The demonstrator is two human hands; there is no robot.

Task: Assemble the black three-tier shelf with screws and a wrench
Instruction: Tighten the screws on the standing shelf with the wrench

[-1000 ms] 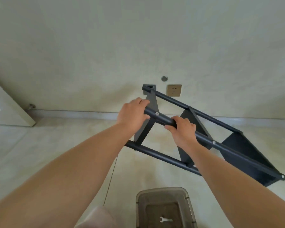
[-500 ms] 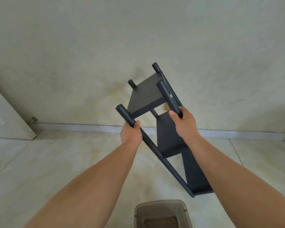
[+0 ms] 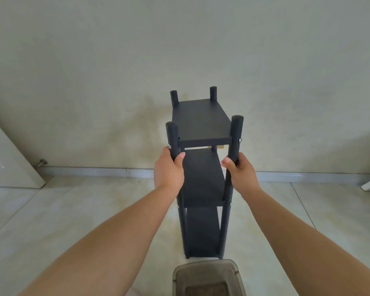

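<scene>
While the black three-tier shelf stands upright on the floor a little out from the wall, the job looks to be at its last step: all three tiers sit between four posts and screw heads show at the near joints. The left hand is wrapped round the near left post just under the top tier, and the right hand is wrapped round the near right post at the same height. I judge the next move calls for settling the feet flat, testing for wobble, then letting go. A translucent bin sits at the bottom edge of the view, just in front of the shelf's feet, cut off so its contents cannot be made out. No wrench is in sight, and the rear joints are hidden.
</scene>
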